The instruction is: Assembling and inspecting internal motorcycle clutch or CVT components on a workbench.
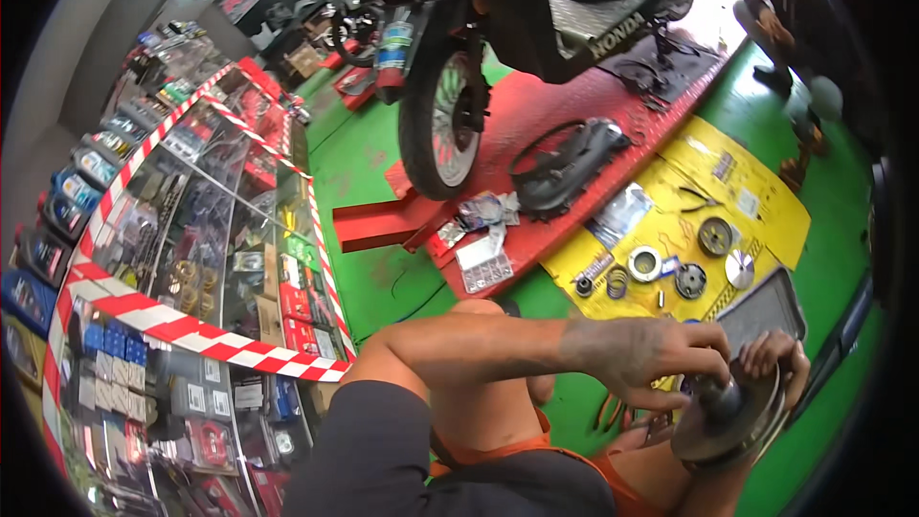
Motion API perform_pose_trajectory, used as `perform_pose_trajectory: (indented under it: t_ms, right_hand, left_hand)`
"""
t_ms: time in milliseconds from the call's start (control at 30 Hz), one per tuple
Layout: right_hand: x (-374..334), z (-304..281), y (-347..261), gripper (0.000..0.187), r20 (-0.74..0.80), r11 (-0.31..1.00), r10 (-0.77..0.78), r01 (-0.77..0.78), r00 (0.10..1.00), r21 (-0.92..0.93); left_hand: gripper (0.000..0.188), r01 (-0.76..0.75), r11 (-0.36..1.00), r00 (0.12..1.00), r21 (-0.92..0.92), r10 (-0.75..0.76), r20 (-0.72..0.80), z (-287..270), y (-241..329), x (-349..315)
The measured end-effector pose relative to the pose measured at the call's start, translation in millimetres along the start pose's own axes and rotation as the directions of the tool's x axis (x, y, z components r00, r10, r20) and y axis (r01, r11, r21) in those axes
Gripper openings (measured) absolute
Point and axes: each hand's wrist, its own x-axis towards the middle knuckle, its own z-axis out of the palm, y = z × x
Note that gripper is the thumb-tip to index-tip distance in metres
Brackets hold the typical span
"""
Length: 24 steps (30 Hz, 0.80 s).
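A round metal pulley (pixel 691 442) with a dark cylindrical hub (pixel 720 396) rests over my lap at the lower right. My left hand (pixel 670 364) is closed around the top of the hub, its fingers bent over it. On the far side, my right hand (pixel 780 364) grips the pulley's rim with curled fingers. Part of the pulley's face is hidden by both hands. Just beyond them lies a grey tray (pixel 796 304). Below my left wrist, a tool with orange handles (pixel 605 410) lies on the green floor.
A yellow sheet (pixel 670 148) ahead holds a coil spring (pixel 617 280), a white-rimmed ring (pixel 644 263), a clutch (pixel 691 280), a silver disc (pixel 739 268) and pliers (pixel 699 199). Beyond, a scooter (pixel 450 115) stands on a red platform (pixel 517 148). A glass display case (pixel 211 220) fills the left; a person (pixel 795 19) crouches far right.
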Motion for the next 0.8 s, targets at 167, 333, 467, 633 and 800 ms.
perform_pose_trajectory:
  t_ms: [167,333,467,633,800]
  right_hand:
    - [6,28,-12,0.045,0.026,0.996,-0.084,0.083,0.996,0.031]
    - [12,41,-17,0.044,0.027,0.986,-0.164,0.164,0.986,0.013]
    - [-1,60,-48,0.043,0.035,0.97,-0.241,0.239,0.97,0.034]
    - [13,55,-6,0.042,0.043,0.942,-0.333,0.331,0.942,0.058]
    - [16,50,18,0.041,0.059,0.913,-0.408,0.405,0.911,0.056]
  left_hand:
    - [0.043,0.634,0.765,0.768,-0.111,-0.607,0.203,-2,0,-1]
    - [0.038,-0.143,0.866,0.978,0.479,0.197,-0.064,4,-4,-7]
    - [0.04,-0.181,0.873,0.974,0.452,0.224,-0.041,10,-7,-2]
    - [0.04,0.467,0.878,0.884,-0.105,-0.463,0.064,7,-5,1]
    - [0.035,0.232,0.971,0.936,-0.061,-0.24,-0.256,16,-1,-2]
